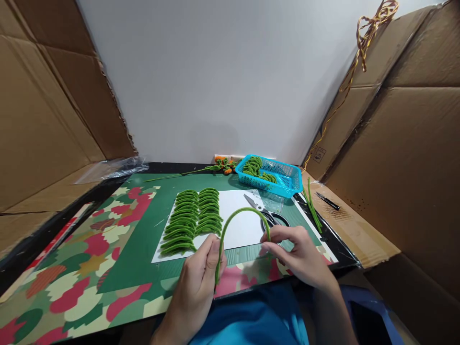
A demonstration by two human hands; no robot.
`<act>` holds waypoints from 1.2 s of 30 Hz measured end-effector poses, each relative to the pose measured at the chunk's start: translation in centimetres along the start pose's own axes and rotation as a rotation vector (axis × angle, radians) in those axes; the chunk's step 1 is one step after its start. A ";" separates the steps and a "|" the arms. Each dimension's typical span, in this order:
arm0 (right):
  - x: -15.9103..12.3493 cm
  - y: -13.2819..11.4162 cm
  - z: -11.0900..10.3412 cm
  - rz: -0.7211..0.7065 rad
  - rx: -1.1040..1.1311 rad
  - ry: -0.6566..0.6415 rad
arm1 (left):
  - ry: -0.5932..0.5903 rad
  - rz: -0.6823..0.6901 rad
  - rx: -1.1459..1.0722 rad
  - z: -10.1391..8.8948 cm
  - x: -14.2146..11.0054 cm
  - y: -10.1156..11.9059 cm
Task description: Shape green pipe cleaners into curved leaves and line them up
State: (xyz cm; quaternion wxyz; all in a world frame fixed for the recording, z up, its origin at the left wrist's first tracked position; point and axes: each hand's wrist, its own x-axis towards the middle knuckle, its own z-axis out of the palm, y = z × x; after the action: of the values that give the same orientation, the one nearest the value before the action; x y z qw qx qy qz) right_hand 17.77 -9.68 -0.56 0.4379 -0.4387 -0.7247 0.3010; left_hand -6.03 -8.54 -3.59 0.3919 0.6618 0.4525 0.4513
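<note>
A green fuzzy pipe cleaner arches between my two hands near the table's front edge. My left hand pinches one side of it, leaving a short tail below the thumb. At the other end, my right hand grips the tip between thumb and fingers. Behind them lies a white sheet bearing two columns of bent green pipe cleaner pieces. Scissors with black handles rest on the sheet's right side, partly hidden behind the arch and my right hand.
A blue plastic basket at the back right holds more green pieces. Left of it lies an orange-flowered stem. Straight green pipe cleaners and a black-handled knife lie at right. Cardboard walls flank the table.
</note>
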 end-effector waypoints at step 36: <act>0.6 -0.5 10.4 -0.031 0.654 0.428 | -0.467 -0.131 -0.244 -0.4 -0.1 0.6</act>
State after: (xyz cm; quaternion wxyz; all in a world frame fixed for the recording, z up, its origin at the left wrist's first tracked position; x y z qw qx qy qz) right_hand 8.09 -9.89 -4.44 0.7004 -0.3178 -0.4892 0.4112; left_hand -6.29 -8.80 -2.96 0.5909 0.6649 0.3342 0.3114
